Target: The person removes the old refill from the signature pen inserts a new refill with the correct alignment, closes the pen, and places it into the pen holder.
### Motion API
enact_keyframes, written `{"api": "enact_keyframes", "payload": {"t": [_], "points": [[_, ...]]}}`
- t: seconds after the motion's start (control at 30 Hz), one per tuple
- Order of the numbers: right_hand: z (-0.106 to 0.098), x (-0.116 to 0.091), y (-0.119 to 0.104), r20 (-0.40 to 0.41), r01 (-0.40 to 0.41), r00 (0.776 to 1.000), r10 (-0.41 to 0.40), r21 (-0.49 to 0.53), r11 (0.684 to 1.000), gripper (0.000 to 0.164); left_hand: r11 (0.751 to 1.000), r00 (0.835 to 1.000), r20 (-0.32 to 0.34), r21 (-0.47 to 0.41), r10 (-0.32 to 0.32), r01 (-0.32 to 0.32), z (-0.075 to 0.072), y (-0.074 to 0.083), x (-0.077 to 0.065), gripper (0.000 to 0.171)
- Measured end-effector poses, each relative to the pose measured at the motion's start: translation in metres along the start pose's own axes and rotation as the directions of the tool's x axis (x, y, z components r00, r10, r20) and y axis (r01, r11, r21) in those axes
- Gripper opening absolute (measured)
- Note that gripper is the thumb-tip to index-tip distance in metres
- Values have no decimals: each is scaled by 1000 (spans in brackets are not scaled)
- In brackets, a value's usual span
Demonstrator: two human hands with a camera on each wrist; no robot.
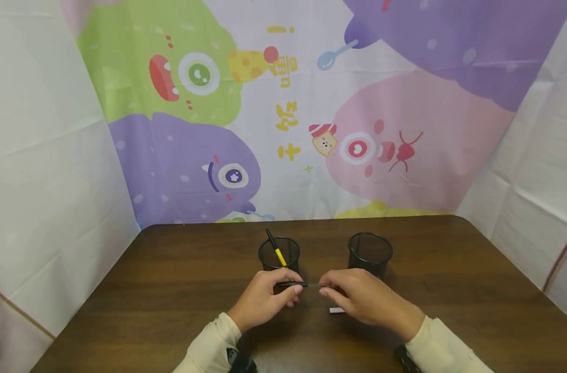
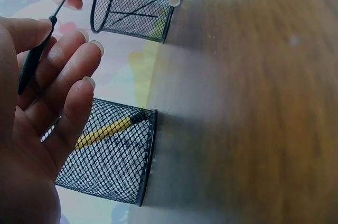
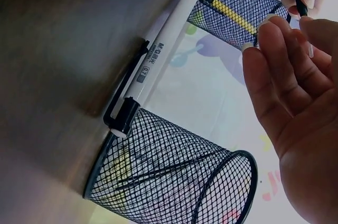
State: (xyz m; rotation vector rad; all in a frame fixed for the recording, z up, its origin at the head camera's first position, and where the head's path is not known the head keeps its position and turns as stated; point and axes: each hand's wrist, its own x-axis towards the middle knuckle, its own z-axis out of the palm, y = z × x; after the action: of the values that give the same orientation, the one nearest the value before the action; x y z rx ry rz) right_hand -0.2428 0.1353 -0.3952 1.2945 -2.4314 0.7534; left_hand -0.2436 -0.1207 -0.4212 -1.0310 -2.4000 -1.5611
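Note:
My left hand (image 1: 269, 296) pinches a black tapered pen piece (image 2: 34, 61) between thumb and fingers. From its narrow end runs a thin refill-like rod (image 1: 314, 285). The thumb and forefinger of my right hand (image 1: 369, 296) pinch the far end of that rod, so the two hands meet along one line above the table. A white pen barrel (image 3: 168, 44) with a black clip lies on the table below my right hand, its printed side showing in the right wrist view; in the head view that hand covers most of it.
Two black mesh cups stand behind the hands. The left mesh cup (image 1: 263, 262) has a yellow and black pen (image 1: 277, 251) leaning in it. The right mesh cup (image 1: 389, 259) stands behind my right hand. A printed cloth (image 1: 306, 197) hangs along the table's back edge.

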Motion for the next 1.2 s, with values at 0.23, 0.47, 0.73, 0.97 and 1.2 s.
{"api": "enact_keyframes", "payload": {"t": [0.23, 0.47, 0.73, 0.97, 1.2], "points": [[0, 2, -1, -12, 4, 1000, -4, 1, 1000, 7, 1000, 1000, 10, 13, 26, -27, 0, -4, 1, 8], [-2, 4, -5, 14, -6, 1000, 5, 11, 1000, 6, 1000, 999, 36, 8, 26, -26, 0, -4, 2, 11], [1, 4, -8, 0, 33, 999, -33, -9, 999, 5, 999, 998, 52, 23, 26, -28, 2, -2, 1, 16], [4, 4, -10, -8, 47, 999, -47, -29, 998, 5, 998, 997, 60, 34, 45, -47, 3, -3, 1, 16], [2, 4, -9, -13, 63, 998, -64, -57, 996, 6, 997, 997, 60, 48, 56, -59, 4, -4, 1, 13]]}}
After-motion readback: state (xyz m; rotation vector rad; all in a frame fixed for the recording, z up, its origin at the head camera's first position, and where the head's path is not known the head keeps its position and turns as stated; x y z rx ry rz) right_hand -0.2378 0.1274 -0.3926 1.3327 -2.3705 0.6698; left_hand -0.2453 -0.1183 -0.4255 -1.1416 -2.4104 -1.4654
